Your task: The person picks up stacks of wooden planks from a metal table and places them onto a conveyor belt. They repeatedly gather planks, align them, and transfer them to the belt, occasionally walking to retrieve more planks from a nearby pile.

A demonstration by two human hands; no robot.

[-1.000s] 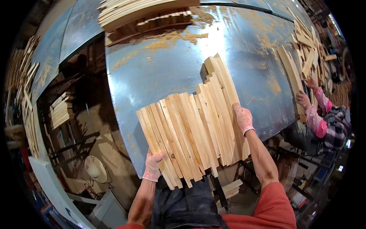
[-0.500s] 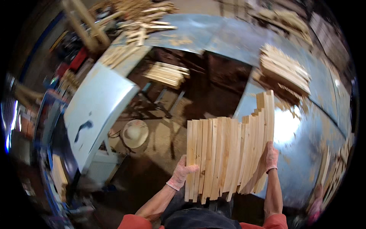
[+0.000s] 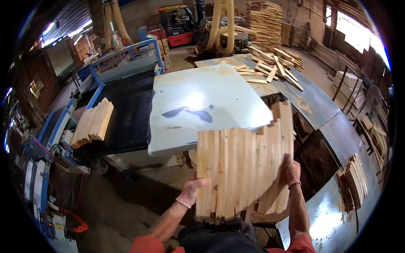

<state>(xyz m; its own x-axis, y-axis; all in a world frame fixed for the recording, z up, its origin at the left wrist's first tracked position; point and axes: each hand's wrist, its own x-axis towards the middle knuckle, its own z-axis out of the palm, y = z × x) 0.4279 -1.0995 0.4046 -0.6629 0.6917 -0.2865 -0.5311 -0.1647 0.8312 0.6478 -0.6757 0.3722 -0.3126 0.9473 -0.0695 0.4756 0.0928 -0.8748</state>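
A wide bundle of pale wooden strips point(image 3: 236, 168) is held up in front of my body, its strips side by side with uneven ends. My left hand point(image 3: 193, 190), in a pinkish work glove, grips the bundle's left edge, thumb across the front. At the right edge my right hand point(image 3: 292, 169), gloved the same way, presses inward against the outermost strip. Fingers behind the wood are hidden. Just beyond the bundle lies a pale, shiny tabletop point(image 3: 202, 105) with a dark smear on it.
Left of the tabletop is a black conveyor belt point(image 3: 128, 111) carrying another wooden-strip stack point(image 3: 93, 122). Metal benches point(image 3: 337, 130) run along the right, with loose strips point(image 3: 274, 67) at their far end and a stack point(image 3: 354, 179) nearer. A person sits in a red forklift point(image 3: 177, 29) at the back.
My view has swung left, bringing the conveyor and forklift into sight. The bundle has come along in both hands, now before the pale tabletop instead of beside the metal bench.
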